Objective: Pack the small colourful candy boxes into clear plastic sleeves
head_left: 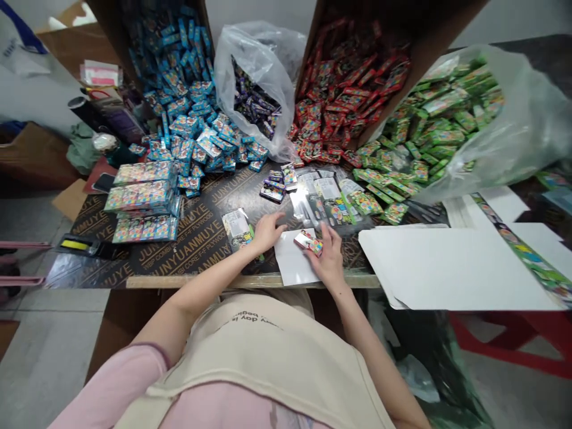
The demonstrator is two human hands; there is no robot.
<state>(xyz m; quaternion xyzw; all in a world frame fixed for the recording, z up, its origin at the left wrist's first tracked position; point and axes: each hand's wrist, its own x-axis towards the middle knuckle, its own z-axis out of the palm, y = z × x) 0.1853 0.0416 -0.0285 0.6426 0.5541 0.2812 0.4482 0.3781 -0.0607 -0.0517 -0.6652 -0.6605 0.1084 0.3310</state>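
My right hand [329,253] is closed on a small red and white box [308,242] over a white sheet [295,265] at the table's front edge. To the left, my left hand [269,232] has its thumb and fingers apart and nothing between them, near the sheet's left edge. Partly behind that wrist lies a clear packet with a printed card [238,227]. A few small purple boxes [272,189] sit beyond my left hand. Clear plastic packets [328,199] with printed cards lie just beyond my right hand.
Piles of blue boxes [196,134], red boxes [333,110] and green boxes [442,128] line the back. A plastic bag [257,59] holds purple boxes. Wrapped packs [145,199] are stacked left, near a tape dispenser [84,245]. White card sheets [447,268] overhang the front right.
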